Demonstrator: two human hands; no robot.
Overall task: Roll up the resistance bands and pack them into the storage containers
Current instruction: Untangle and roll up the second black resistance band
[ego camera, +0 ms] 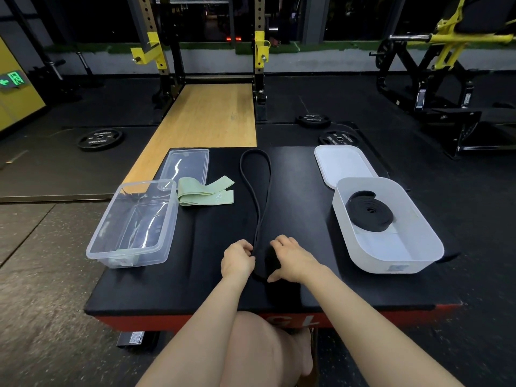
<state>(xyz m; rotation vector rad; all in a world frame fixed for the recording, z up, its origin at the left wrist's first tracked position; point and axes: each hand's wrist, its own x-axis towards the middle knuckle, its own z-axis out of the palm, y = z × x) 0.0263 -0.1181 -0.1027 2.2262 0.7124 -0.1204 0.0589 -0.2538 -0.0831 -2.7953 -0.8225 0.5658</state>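
Bare knee sits lowest in frame, forearms reaching over it to the counter. Left hand pinches the near end of the black loop band; right hand cups a started roll there, grip narrow on both. Band looks light, floppy and rubbery, likely springs open unless pinned at the coil. Roll itself blends into the black counter, hard to read. One coiled band already lies in the white container; green band and clear container wait left.

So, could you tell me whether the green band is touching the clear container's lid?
Touching. The head view shows the green band overlapping the near edge of the clear lid, with no gap between them.
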